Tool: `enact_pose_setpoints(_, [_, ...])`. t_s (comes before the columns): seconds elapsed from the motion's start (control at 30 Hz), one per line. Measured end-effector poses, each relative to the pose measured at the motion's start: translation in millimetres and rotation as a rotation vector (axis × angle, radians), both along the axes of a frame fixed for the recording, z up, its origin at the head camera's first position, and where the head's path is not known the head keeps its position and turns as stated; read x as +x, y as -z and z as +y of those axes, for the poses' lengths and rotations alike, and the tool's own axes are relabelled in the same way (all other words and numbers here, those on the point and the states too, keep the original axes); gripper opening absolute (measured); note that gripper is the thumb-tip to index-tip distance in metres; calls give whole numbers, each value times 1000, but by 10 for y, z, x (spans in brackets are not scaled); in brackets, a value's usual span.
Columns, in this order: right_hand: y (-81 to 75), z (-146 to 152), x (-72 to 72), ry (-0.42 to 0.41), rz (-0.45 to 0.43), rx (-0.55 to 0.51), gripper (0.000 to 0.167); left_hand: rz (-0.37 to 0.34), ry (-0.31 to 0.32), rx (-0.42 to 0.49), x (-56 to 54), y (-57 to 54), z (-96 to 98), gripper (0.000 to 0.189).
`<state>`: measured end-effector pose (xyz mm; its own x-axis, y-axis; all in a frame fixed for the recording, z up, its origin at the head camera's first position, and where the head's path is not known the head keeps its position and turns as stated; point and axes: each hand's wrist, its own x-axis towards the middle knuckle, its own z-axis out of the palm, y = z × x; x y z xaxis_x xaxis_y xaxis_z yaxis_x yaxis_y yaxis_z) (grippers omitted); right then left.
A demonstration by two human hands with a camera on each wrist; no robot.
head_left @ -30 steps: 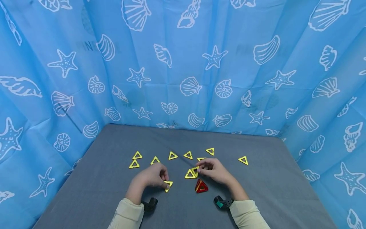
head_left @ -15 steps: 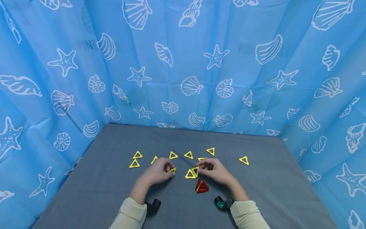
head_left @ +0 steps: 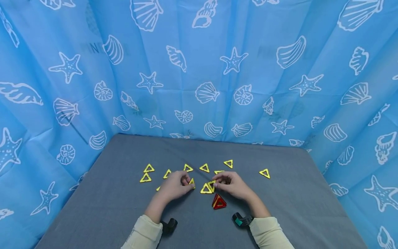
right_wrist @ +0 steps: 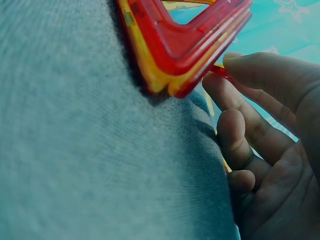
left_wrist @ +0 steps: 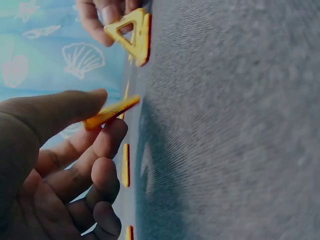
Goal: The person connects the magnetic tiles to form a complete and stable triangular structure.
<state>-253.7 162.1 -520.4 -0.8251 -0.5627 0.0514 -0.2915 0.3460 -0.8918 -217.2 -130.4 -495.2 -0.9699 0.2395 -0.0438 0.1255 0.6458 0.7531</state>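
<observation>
My left hand (head_left: pixel 174 186) pinches a yellow triangular magnetic tile (left_wrist: pixel 112 114) between thumb and fingertips, the tile tilted just above the table. My right hand (head_left: pixel 231 183) pinches the edge of another yellow triangular tile (head_left: pixel 213 181). That tile stands against a second yellow triangle (head_left: pixel 206 192) at its left; the left wrist view shows the pair close together. A short gap separates the left hand's tile from this pair. Just nearer to me sits a small red pyramid of triangular tiles (head_left: pixel 220 207), with yellow edges visible in the right wrist view.
Several yellow triangles lie on the grey cloth-covered table (head_left: pixel 280 214). Two are at the left, one triangle (head_left: pixel 145 181) nearer than the other. Others form a loose row behind the hands, and a lone triangle (head_left: pixel 264 176) lies far right. A blue shell-patterned curtain (head_left: pixel 192 76) hangs around the table.
My left hand has lifted its yellow tile and carried it away from me and rightward, closer to the right hand's tiles. The right hand and red pyramid have stayed in place.
</observation>
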Motion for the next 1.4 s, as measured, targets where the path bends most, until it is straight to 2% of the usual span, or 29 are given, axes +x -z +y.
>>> enact_pose_setpoints(0.2, [-8, -11, 2, -1, -9, -2, 23, 57, 8, -36, 8, 29, 67, 24])
enact_pose_setpoints(0.57, [-9, -40, 11, -18, -46, -8, 25, 25, 57, -34, 13, 79, 150, 24])
enact_pose_setpoints(0.87, [-4, -65, 26, -43, -63, -28, 24, 15, 70, -44, 42, 95, 170, 24])
enact_pose_setpoints(1.4, [-35, -85, 53, -66, -52, -67, 24, 10, 147, -4, 34, 66, 203, 13])
